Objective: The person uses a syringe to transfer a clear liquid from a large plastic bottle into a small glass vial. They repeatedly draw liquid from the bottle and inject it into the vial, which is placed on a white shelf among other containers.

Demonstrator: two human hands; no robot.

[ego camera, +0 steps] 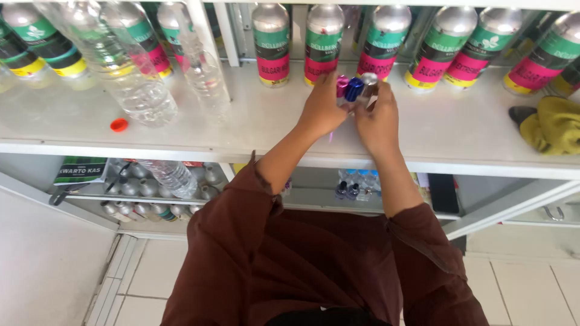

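Note:
Both my hands are over a white shelf top (254, 127). My left hand (321, 108) and my right hand (377, 121) together grip a small cluster of little bottles (355, 89) with pink, blue and silver caps, held just above the shelf. The bottles' bodies are mostly hidden by my fingers. Right behind them stands a row of silver bottles (323, 42) with green and pink labels.
Clear plastic bottles (142, 90) lie at the left of the shelf, with an orange cap (119, 125) beside them. A yellow cloth (553, 124) lies at the right. Lower shelves hold small silver bottles (139, 199) and a clear bottle (172, 176). White floor tiles lie below.

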